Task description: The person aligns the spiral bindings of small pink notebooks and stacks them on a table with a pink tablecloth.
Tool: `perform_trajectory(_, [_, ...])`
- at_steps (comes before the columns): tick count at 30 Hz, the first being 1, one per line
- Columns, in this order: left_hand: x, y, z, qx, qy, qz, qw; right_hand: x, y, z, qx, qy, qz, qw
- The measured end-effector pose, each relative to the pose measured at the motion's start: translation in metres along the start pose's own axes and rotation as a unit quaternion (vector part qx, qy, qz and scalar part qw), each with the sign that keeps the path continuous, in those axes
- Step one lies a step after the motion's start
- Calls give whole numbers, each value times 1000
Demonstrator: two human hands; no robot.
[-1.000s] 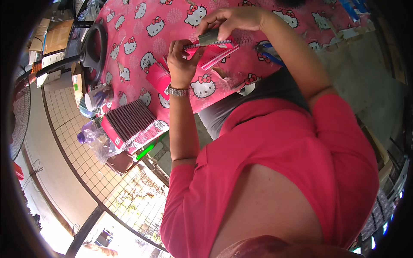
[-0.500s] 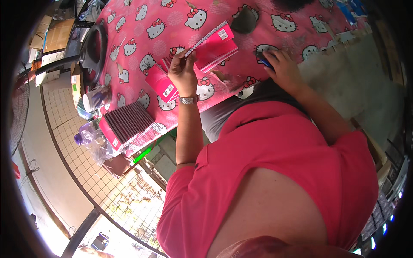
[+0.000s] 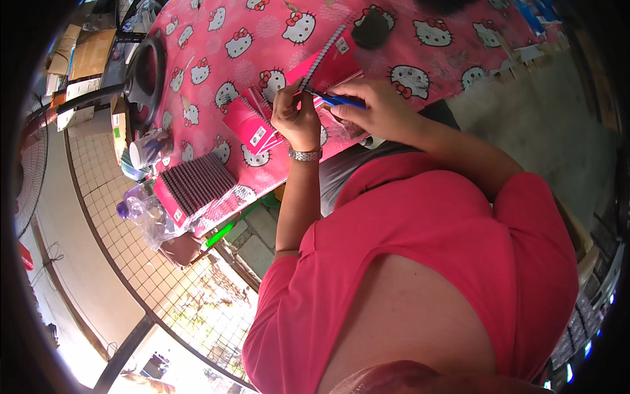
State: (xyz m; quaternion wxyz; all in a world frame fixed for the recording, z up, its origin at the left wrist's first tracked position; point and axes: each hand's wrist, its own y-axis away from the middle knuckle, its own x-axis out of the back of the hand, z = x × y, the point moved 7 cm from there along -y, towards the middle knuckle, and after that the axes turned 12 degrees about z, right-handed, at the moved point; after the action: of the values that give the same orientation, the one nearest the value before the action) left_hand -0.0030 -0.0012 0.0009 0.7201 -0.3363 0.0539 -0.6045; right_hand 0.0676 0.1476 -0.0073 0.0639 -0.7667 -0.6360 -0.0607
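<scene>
My left hand (image 3: 295, 111), with a metal watch on its wrist, grips the lower end of a pink spiral-bound notebook (image 3: 331, 62) and holds it tilted above the table. Close beside it, my right hand (image 3: 380, 108) holds a blue-handled tool (image 3: 342, 100) whose tip points at the notebook's wire spine near my left fingers. Another pink notebook (image 3: 252, 126) lies flat on the cloth just left of my left hand. The tool's tip is too small to make out.
The table wears a pink cloth with white cartoon cats (image 3: 223, 39). A stack of spiral notebooks (image 3: 193, 187) sits at its near left corner, with a cup (image 3: 144, 152) and a plastic bottle (image 3: 134, 209) beside it. A black ring (image 3: 149, 72) lies further left. A dark object (image 3: 371, 29) rests on the far side.
My right hand left the notebook, reached right to a blue tool on the table, and has come back holding it against the spine. My left hand kept hold of the notebook.
</scene>
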Motion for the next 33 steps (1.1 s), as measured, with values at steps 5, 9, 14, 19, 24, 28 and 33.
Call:
perform_trajectory(5, [20, 3, -28, 98, 172, 46, 979, 18, 6, 2, 34, 29, 25, 999])
perform_trajectory(9, [112, -11, -75, 228, 95, 228, 942, 90, 15, 40, 150, 307, 155, 927])
perform_trajectory(14, [172, 16, -134, 178, -249, 115, 945, 138, -27, 58, 203, 395, 212, 870])
perform_trajectory(19, [104, -8, -74, -59, -377, 99, 919, 182, -110, 67, 140, 499, 304, 800])
perform_trajectory(24, [-36, 4, 28, -270, -163, -195, 929, 178, -159, 79, 158, 614, 260, 728])
perform_trajectory(28, [-63, 22, 20, -326, -226, -247, 884, 165, -151, 49, 155, 552, 253, 779])
perform_trajectory(33, [-47, 5, 39, -315, -139, -302, 889, 133, -105, 44, 208, 200, 136, 948])
